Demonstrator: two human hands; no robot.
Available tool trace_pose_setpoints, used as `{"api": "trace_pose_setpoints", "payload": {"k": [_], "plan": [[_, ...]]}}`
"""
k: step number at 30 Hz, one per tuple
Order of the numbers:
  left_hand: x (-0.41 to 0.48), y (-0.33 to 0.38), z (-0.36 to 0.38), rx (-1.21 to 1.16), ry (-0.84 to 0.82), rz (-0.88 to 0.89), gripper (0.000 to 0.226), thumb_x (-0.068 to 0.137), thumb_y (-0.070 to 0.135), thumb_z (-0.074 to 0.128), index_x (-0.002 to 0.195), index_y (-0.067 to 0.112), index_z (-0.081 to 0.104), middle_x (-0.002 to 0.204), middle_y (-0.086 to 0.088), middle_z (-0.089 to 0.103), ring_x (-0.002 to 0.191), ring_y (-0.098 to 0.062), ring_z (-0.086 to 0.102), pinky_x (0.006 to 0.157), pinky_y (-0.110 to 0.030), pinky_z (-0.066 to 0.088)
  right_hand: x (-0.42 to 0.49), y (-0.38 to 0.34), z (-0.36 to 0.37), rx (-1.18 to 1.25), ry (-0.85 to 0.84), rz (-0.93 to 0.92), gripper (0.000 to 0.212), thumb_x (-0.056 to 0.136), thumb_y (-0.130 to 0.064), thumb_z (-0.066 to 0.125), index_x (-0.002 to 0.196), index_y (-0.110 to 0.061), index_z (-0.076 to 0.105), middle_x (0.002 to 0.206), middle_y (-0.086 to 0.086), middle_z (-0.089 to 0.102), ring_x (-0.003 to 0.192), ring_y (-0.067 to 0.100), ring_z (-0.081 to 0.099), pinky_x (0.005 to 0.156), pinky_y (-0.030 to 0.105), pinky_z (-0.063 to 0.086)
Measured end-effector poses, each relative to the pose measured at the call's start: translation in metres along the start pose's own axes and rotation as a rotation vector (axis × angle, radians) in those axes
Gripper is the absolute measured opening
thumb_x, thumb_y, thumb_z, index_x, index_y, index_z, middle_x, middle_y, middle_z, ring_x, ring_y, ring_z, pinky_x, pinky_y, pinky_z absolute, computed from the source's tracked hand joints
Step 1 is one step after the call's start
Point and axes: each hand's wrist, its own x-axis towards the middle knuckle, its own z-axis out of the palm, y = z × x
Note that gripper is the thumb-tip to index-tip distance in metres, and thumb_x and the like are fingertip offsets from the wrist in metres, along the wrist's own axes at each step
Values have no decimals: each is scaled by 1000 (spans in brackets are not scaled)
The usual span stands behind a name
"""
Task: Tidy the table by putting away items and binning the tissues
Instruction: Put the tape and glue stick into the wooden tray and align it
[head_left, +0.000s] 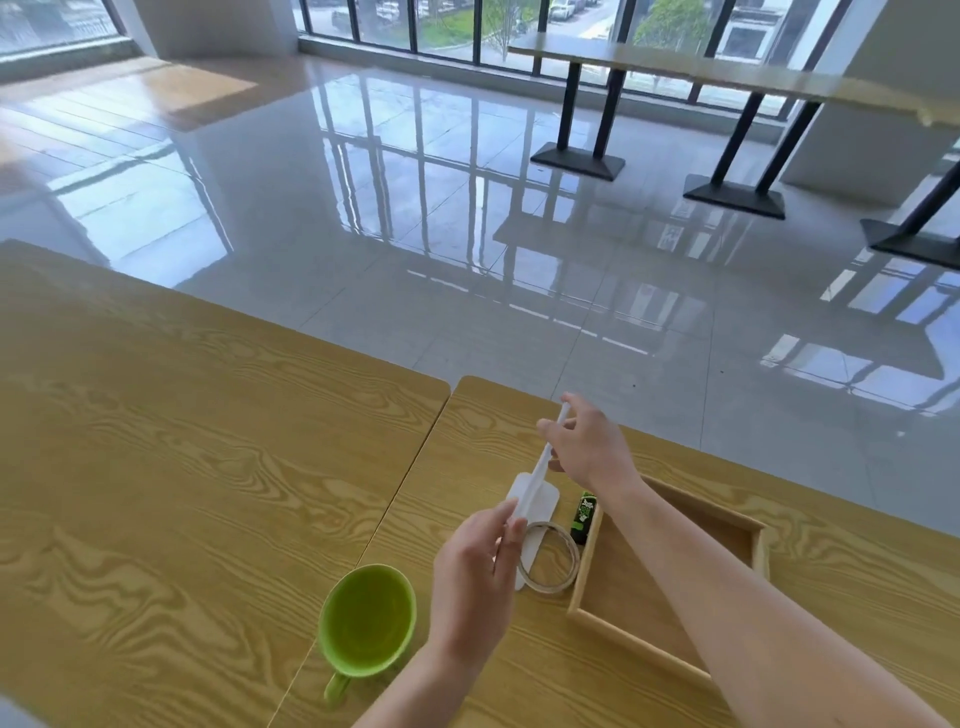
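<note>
Step in hand: tissue disposal. You hold 1 folded white tissue (543, 462) edge-on, raised off the table (208, 493) just left of the wooden tray (636, 644). Your left hand (478, 566) pinches its near end between thumb and curled fingers. Your right hand (589, 441), forearm passing over the tray, pinches the far end, the other fingers loosely spread.

A 2nd flat white sheet (540, 496) lies on the table under the raised one, beside the tray's left wall. Its near end appears to run under the tape roll (545, 590).

Next move, as judged: gather the held tissue into 1 hand and carry it to a bin. No bin is in view, so you must locate it first.

Other items: a small green tube (583, 519) touches the tray's left wall outside. A green cup (366, 618) stands well left of the tray. The tape roll may hinder lifting the 2nd sheet.
</note>
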Motion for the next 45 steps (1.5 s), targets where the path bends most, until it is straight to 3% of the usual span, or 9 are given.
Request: {"api": "trace_pose_setpoints", "payload": {"k": [2, 4, 11, 16, 21, 24, 27, 33, 45], "plan": [[2, -1, 0, 30, 19, 19, 28, 99, 32, 54, 122, 21, 67, 104, 13, 71, 96, -1, 64, 79, -33, 54, 4, -2, 7, 58, 16, -9, 50, 97, -31, 57, 142, -15, 46, 91, 1, 68, 74, 21, 73, 78, 48, 62], [8, -2, -1, 48, 59, 21, 29, 99, 34, 53, 121, 21, 67, 102, 13, 72, 94, 0, 64, 78, -33, 54, 11, -7, 13, 94, 10, -8, 45, 97, -31, 56, 139, -17, 48, 87, -4, 66, 72, 19, 72, 75, 48, 63], [37, -12, -15, 14, 130, -13, 28, 98, 41, 49, 113, 27, 68, 85, 11, 70, 80, -7, 64, 68, -39, 53, 41, -37, 35, 150, -52, 10, 40, 98, -33, 55, 135, -19, 50, 98, 2, 61, 74, 19, 69, 77, 47, 63], [64, -23, -28, -20, 147, -52, 27, 100, 33, 53, 121, 26, 68, 94, 9, 73, 87, -6, 64, 75, -33, 53, 63, -59, 53, 181, -51, 32, 38, 98, -33, 56, 133, -19, 50, 99, 4, 60, 73, 19, 67, 78, 48, 62], [88, -28, -36, -33, 173, -41, 25, 100, 30, 53, 118, 27, 69, 83, 12, 70, 79, -5, 62, 68, -25, 48, 83, -74, 64, 173, -46, 40, 38, 98, -32, 55, 133, -17, 50, 105, 8, 60, 74, 20, 66, 80, 48, 62], [97, -31, -37, -46, 186, -50, 25, 99, 31, 54, 119, 30, 69, 76, 16, 66, 74, -7, 62, 65, -27, 49, 93, -79, 67, 181, -45, 42, 39, 98, -31, 56, 134, -17, 50, 108, 10, 60, 80, 22, 66, 75, 43, 63], [104, -35, -36, -56, 197, -71, 26, 99, 31, 54, 120, 31, 68, 85, 16, 71, 81, -7, 64, 70, -30, 52, 102, -81, 70, 203, -53, 41, 40, 98, -30, 57, 135, -17, 50, 111, 7, 58, 92, 26, 65, 69, 35, 63], [117, -41, -36, -44, 202, -78, 27, 100, 34, 52, 123, 33, 66, 91, 15, 72, 87, -6, 65, 74, -36, 54, 117, -82, 75, 219, -46, 33, 41, 98, -31, 58, 136, -18, 50, 115, 7, 58, 96, 26, 65, 67, 33, 63], [134, -43, -32, -61, 243, -78, 24, 98, 30, 56, 118, 28, 70, 90, 11, 72, 86, -7, 65, 73, -39, 54, 134, -83, 77, 249, -34, 21, 45, 98, -33, 58, 139, -17, 49, 121, 10, 58, 97, 26, 65, 71, 37, 64]]}}
